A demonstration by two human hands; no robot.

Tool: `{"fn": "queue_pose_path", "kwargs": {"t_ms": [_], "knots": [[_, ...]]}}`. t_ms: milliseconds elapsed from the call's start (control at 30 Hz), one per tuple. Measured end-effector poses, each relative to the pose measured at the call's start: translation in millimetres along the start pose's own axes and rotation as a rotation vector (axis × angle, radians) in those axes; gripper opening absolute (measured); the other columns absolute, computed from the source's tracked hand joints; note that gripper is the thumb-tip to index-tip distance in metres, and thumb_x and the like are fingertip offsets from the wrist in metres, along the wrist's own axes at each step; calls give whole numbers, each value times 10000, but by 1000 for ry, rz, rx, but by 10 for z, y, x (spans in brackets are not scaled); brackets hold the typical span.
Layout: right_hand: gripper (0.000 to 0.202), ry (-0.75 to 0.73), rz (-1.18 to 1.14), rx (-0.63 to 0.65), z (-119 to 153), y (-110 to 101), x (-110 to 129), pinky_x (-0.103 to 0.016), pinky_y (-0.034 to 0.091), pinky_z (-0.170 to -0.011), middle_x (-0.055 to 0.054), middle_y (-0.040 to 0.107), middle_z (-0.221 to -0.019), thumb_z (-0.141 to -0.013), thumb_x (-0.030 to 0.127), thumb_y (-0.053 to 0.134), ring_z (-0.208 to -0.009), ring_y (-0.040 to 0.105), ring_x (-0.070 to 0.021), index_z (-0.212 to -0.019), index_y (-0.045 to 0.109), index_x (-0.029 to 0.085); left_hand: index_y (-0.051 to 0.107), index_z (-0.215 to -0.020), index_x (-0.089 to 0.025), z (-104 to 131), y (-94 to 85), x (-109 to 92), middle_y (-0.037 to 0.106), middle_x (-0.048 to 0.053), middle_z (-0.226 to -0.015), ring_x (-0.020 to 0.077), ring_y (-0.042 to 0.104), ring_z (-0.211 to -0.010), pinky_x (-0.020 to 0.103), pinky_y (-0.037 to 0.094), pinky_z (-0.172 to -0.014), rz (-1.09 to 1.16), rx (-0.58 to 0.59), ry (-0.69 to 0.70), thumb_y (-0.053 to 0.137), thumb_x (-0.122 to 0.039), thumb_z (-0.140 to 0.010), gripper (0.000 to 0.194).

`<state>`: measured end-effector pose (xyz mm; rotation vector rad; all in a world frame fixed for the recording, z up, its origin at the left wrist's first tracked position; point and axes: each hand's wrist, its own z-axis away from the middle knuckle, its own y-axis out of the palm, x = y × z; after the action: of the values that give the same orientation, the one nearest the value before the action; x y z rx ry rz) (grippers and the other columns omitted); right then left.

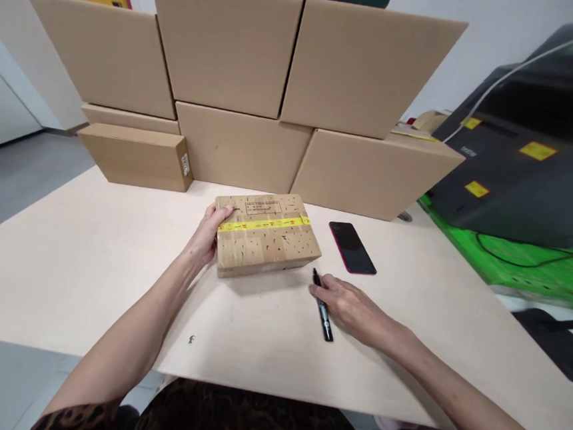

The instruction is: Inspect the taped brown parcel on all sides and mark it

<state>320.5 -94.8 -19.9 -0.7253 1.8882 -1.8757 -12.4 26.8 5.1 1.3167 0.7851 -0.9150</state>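
Note:
My left hand [208,233] grips the left end of a small cardboard box [266,243], thumb on top and the other fingers mostly hidden behind its side. The box has yellow printed tape across it, a printed label and many short black marks. It is slightly tilted over the table. Right of it, my right hand [342,300] is closed around a black marker pen [325,319], fingers near its upper end. The marker points away from me, close to the table top. A dark phone [352,247] with a red edge lies just beyond this hand.
Large cardboard boxes [225,49] are stacked along the back of the pale table [85,278]. A smaller closed carton [141,159] stands at the back left. To the right are a big dark machine [527,149] and a green surface [493,256] with a cable.

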Motion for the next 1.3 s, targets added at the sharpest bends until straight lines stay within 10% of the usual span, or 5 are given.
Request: {"fn": "queue_pose_path", "kwargs": {"t_ms": [167, 267, 500, 900, 1300], "knots": [[403, 468, -11, -202, -143, -85, -371, -487, 576, -1045, -212, 746, -1260, -1066, 263, 463, -1163, 725, -350, -1360, 711, 143, 595, -1196, -193, 0, 7, 4, 767, 101, -1207, 291, 759, -1120, 427, 626, -1007, 4, -3, 1, 922, -429, -739, 610], [632, 839, 9, -104, -263, -120, -663, -625, 493, -1132, -289, 653, -1461, -1031, 503, 556, -1381, 604, -488, -1517, 607, 103, 587, -1194, -195, 0, 17, 7, 771, 100, -1204, 292, 765, -1115, 424, 630, -1000, 20, -17, 0, 923, -417, -741, 606], [1136, 1102, -488, -193, -338, -77, -1193, -659, 448, -1172, -313, 664, -1427, -585, 628, 955, -1411, 582, -547, -1520, 543, 134, 583, -1177, -205, -5, 11, 11, 775, 86, -1176, 283, 772, -1101, 425, 634, -994, 17, -20, -11, 929, -419, -733, 603], [686, 912, -1168, -662, -349, 159, -1055, -352, 594, -588, -12, 722, -731, -411, 620, 1006, -633, 677, -193, -827, 625, 229, 599, -1205, -201, -33, -7, 39, 779, 103, -1187, 292, 770, -1108, 454, 617, -1023, 28, 4, -7, 925, -421, -725, 621], [652, 485, -1480, -1112, -590, -215, 28, -389, 680, -854, -3, 846, -1062, -706, 496, 981, -892, 801, -214, -1290, 755, 310, 591, -1215, -188, -10, -3, 19, 788, 126, -1203, 296, 789, -1061, 458, 626, -993, 2, 5, -6, 932, -447, -697, 672]]}}
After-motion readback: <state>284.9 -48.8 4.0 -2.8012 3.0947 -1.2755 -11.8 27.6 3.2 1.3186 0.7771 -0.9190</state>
